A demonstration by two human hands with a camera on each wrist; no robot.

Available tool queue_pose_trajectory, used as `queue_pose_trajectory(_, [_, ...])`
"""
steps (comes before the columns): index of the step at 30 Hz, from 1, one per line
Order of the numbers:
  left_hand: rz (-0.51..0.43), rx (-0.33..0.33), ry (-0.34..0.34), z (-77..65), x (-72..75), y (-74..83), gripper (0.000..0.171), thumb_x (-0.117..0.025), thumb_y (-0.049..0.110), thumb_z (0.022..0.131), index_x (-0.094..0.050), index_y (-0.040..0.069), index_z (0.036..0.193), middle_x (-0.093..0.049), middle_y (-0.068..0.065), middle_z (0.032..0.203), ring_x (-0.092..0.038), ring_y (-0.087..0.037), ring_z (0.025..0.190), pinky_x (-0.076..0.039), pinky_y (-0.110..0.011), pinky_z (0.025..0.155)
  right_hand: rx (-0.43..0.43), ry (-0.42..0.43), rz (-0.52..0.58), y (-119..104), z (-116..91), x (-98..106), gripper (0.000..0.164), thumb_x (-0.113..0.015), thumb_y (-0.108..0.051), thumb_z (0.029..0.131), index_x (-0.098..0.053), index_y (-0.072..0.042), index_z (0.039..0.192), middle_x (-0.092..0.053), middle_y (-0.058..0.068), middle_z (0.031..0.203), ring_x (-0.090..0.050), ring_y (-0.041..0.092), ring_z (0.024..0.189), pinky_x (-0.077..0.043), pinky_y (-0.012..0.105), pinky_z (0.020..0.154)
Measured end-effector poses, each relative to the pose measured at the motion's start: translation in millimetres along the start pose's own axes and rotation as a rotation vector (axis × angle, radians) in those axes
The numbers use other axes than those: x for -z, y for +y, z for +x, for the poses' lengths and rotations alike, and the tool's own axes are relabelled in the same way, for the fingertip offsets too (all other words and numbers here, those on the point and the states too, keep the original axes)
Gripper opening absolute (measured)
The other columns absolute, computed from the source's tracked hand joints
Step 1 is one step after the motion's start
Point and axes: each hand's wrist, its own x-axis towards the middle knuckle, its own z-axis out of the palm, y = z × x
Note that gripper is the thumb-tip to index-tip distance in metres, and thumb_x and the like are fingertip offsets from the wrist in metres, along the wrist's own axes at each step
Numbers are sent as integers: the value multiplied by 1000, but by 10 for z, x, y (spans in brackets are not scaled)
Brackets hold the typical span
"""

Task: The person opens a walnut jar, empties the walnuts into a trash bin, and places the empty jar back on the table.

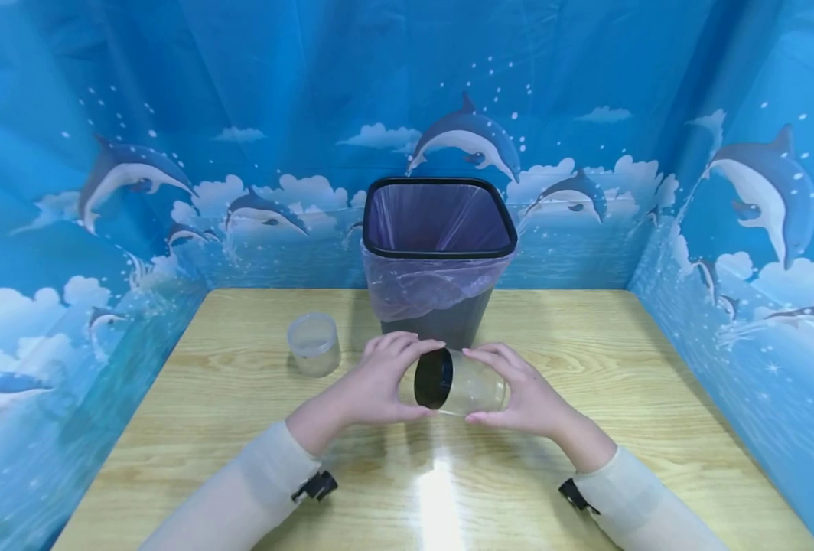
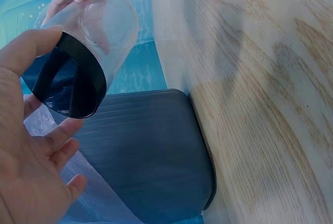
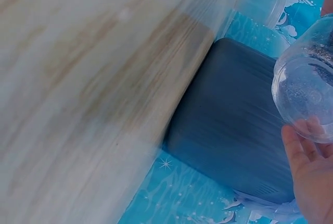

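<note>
A clear jar (image 1: 477, 384) with a black lid (image 1: 434, 379) is held on its side above the table, in front of the bin. My left hand (image 1: 378, 383) grips the lid's rim between thumb and fingers; the left wrist view shows the lid (image 2: 73, 81) face-on, with the other fingers of the left hand (image 2: 26, 156) spread below it. At the opposite end, my right hand (image 1: 525, 396) holds the jar near its base. The right wrist view shows the round clear base (image 3: 307, 91) beside the right hand (image 3: 315, 185), with the lid out of view there.
A dark bin (image 1: 441, 325) lined with a purple bag (image 1: 414, 287) stands at the table's back edge, behind the hands. Left of it, a translucent round container (image 1: 314, 346) sits on the wooden table (image 1: 242, 428). Blue dolphin-print curtains (image 1: 297, 92) enclose the back and sides.
</note>
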Motion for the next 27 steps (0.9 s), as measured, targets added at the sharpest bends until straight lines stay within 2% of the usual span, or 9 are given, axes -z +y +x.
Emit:
queue_pose_trajectory(3, [-2, -18, 5, -4, -1, -8, 98, -85, 47, 76, -32, 29, 156, -46, -7, 148, -35, -29, 140, -24, -59, 113, -7, 1, 2, 3, -2, -3, 91, -88, -50, 71, -47, -25, 149, -50, -1, 140, -52, 26, 125, -47, 54, 100])
queue_pose_trajectory(7, [4, -11, 11, -5, -9, -14, 103, -81, 56, 76, -27, 26, 158, -45, -5, 147, -35, -26, 139, -24, -58, 113, -11, 2, 8, 5, 0, -4, 91, -88, -50, 71, -47, -23, 149, -50, -1, 140, -53, 26, 125, -46, 55, 100])
queue_pose_trajectory(11, [5, 59, 6, 0, -4, 2, 104, -70, 70, 78, -26, 22, 159, -44, -4, 152, -34, -27, 141, -21, -58, 114, -14, 5, 9, 9, 5, -6, 92, -87, -51, 72, -49, -18, 148, -50, -1, 140, -53, 26, 125, -46, 55, 100])
queue_pose_trajectory(14, [5, 118, 2, 9, -2, 20, 101, -62, 75, 81, -30, 17, 158, -47, -4, 151, -36, -28, 141, -20, -59, 114, -13, 7, 10, 14, 6, -7, 91, -87, -51, 72, -49, -16, 147, -50, -2, 139, -53, 25, 124, -47, 55, 100])
queue_pose_trajectory(17, [5, 167, -5, 20, -15, 32, 96, -56, 77, 84, -38, 13, 154, -57, -3, 140, -43, -28, 135, -22, -58, 114, -13, 7, 13, 20, 7, -10, 91, -87, -51, 72, -49, -18, 147, -50, -2, 139, -53, 25, 124, -46, 55, 100])
queue_pose_trajectory(20, [24, 203, -14, 28, -37, 38, 90, -53, 77, 86, -49, 11, 147, -66, -1, 120, -51, -24, 121, -27, -55, 110, -18, 8, 18, 16, 7, -9, 91, -87, -52, 71, -48, -22, 148, -50, -3, 140, -53, 25, 125, -46, 54, 101])
queue_pose_trajectory(24, [53, 229, -16, 34, -65, 42, 74, -52, 74, 88, -66, 12, 125, -67, 1, 97, -54, -19, 101, -34, -50, 103, -20, 7, 22, 19, 5, -14, 92, -88, -52, 71, -47, -26, 149, -49, -3, 140, -52, 24, 125, -46, 55, 101])
queue_pose_trajectory(27, [61, 242, -13, 35, -78, 44, 67, -53, 75, 87, -69, 14, 110, -65, 3, 89, -53, -17, 95, -36, -48, 101, -15, 6, 17, 34, 4, -25, 91, -88, -51, 71, -47, -26, 149, -50, -2, 140, -52, 24, 125, -46, 55, 100])
